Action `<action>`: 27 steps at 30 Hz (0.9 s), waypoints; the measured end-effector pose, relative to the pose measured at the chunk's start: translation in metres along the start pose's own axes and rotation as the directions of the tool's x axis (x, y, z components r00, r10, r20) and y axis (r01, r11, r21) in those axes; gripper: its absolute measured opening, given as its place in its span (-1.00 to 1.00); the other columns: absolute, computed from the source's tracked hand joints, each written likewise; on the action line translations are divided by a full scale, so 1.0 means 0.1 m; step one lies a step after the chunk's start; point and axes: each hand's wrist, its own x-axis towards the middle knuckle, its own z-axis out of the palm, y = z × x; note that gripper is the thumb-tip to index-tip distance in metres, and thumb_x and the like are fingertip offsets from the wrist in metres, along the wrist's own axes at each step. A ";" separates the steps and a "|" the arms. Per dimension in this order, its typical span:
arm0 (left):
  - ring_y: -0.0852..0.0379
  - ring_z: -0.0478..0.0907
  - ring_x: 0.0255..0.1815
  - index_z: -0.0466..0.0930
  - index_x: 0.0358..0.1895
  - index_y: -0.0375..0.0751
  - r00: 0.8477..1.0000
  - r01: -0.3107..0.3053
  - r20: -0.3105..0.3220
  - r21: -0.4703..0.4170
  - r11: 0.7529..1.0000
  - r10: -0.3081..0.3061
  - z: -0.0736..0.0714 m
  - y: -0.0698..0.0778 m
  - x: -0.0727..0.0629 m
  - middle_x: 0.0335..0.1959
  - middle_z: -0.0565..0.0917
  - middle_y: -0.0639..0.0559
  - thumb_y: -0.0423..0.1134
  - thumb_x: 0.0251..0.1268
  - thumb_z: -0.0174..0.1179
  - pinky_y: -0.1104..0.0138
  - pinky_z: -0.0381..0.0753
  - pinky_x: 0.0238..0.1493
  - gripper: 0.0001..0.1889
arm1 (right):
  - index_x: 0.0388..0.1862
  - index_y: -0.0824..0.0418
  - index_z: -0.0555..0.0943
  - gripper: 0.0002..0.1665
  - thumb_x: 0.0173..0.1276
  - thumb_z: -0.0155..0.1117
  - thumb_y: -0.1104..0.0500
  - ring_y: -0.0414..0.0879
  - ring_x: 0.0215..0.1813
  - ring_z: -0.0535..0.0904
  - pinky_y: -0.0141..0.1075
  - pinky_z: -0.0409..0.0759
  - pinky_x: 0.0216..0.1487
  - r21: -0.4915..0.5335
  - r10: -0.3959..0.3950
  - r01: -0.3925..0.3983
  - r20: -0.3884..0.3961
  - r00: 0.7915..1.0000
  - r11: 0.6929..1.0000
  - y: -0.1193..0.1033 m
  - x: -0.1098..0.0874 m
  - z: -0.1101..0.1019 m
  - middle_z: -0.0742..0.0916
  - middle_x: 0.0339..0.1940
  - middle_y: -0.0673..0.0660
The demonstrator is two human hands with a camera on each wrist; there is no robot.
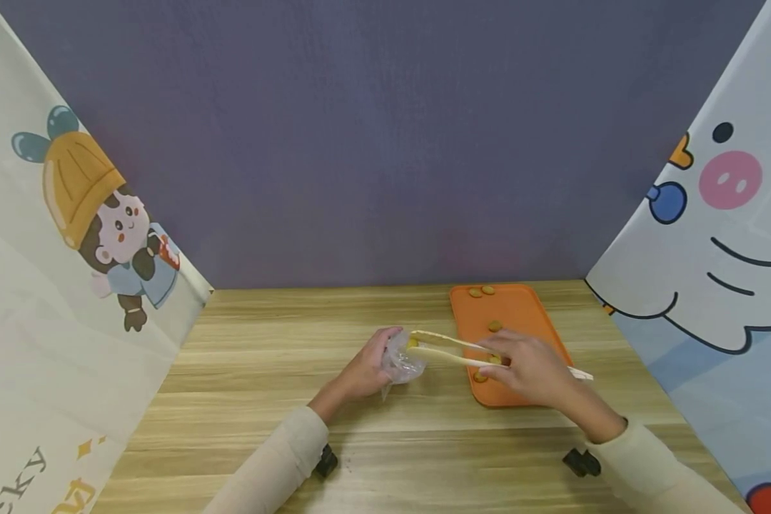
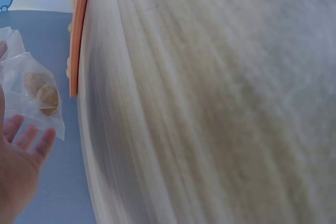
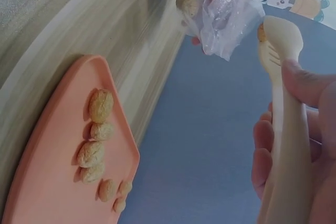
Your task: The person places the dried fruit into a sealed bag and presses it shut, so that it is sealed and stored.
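My left hand holds a clear plastic bag above the table. Through its film in the left wrist view show wrinkled, brownish round pieces, like dried fruit or nuts. My right hand grips cream-coloured tongs, thumb on one arm and fingers round the other. A yellow-brown piece sits between the tong tips, which point left and overlap the bag's mouth in the head view. Under the right hand lies an orange tray with several more such pieces on it.
The wood-grain table runs back to a dark grey-blue wall. Printed cartoon panels stand at the left and right. Small black objects show beside both wrists.
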 end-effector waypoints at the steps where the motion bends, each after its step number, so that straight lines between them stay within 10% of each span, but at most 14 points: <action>1: -0.09 0.42 0.41 0.17 0.55 -0.14 1.000 0.001 0.001 0.006 1.000 -0.001 0.00 0.01 0.00 0.47 0.37 -0.13 -0.25 0.08 0.35 -0.05 0.43 0.46 -0.11 | 0.15 0.11 0.73 -0.46 0.22 0.49 -0.07 -0.50 -0.53 0.37 -0.48 0.39 -0.49 0.005 0.006 -0.006 0.007 1.000 1.000 0.00 0.00 0.00 0.79 0.03 0.14; 27: -0.10 0.43 0.41 0.22 0.51 -0.16 0.999 -0.019 -0.033 -0.006 1.000 0.018 0.00 -0.02 -0.02 0.41 0.43 -0.12 -0.22 0.13 0.39 -0.04 0.43 0.46 -0.16 | 0.32 0.18 0.61 -0.33 0.31 0.44 -0.08 -0.35 -0.44 0.40 -0.42 0.38 -0.49 0.038 0.172 -0.174 0.051 0.984 0.984 0.29 0.01 0.00 0.71 -0.07 0.03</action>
